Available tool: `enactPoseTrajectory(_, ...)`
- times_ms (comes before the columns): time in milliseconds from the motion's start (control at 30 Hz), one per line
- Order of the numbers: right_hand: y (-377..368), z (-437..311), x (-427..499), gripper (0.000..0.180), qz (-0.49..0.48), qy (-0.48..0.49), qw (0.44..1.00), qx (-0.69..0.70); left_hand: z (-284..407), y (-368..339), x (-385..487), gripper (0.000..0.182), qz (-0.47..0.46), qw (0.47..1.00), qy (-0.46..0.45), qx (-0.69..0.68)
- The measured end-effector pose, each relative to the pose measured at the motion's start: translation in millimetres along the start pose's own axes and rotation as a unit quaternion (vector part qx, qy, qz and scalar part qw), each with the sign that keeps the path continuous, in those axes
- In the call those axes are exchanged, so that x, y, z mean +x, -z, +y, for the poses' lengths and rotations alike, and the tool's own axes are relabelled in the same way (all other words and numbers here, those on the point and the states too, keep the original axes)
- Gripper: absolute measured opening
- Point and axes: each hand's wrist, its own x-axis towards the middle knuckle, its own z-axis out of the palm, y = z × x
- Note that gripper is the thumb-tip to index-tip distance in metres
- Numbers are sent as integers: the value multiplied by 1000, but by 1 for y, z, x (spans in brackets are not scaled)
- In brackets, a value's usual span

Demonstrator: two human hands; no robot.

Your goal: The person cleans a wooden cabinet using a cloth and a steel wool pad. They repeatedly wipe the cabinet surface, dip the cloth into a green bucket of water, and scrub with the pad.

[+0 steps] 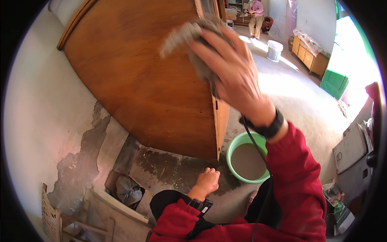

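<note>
My right hand [231, 72] is raised at the upper edge of the cabinet's side and grips a grey cloth [201, 59], blurred by motion. The cloth overlaps the brown wooden side panel [142, 84] of the cabinet in view; whether it touches the wood, I cannot tell. My left hand [207, 181] is curled into a loose fist over my bent knee, with nothing visible in it. To its right, a light green plastic basin [231, 163] holds murky grey-brown water [248, 161].
Wet patches darken the concrete floor [169, 166]. A wooden chair [102, 208] and a box holding a tied plastic bag [128, 190] stand at lower left. Farther off are a white bucket [274, 51], a low cupboard [308, 56] and two people. A black cable [257, 146] hangs along my right arm.
</note>
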Motion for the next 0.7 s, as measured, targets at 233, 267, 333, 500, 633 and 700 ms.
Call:
enactPoseTrajectory(233, -29, -21, -39, 46, -57, 31, 997, -52, -4, -1, -2, 13, 13, 1000, 1, -5)
enactPoseTrajectory(267, -31, -29, -67, 46, -81, 46, 995, -45, -5, -1, -3, 13, 5, 1000, 2, -1)
enactPoseTrajectory(333, -33, -43, -126, 46, -160, 57, 985, -24, -5, 0, -5, 14, -1, 1000, 0, 5)
enactPoseTrajectory(500, -34, -69, -234, 45, -392, 17, 918, 61, -3, 5, -6, 17, -3, 1000, 5, 8)
enactPoseTrajectory(633, -22, -63, -249, 47, -306, -148, 924, 174, -4, 7, -5, 17, -35, 999, 13, 30)
enactPoseTrajectory(700, -17, -50, -230, 50, -198, -222, 930, 214, -4, 6, -5, 17, -24, 999, 1, 22)
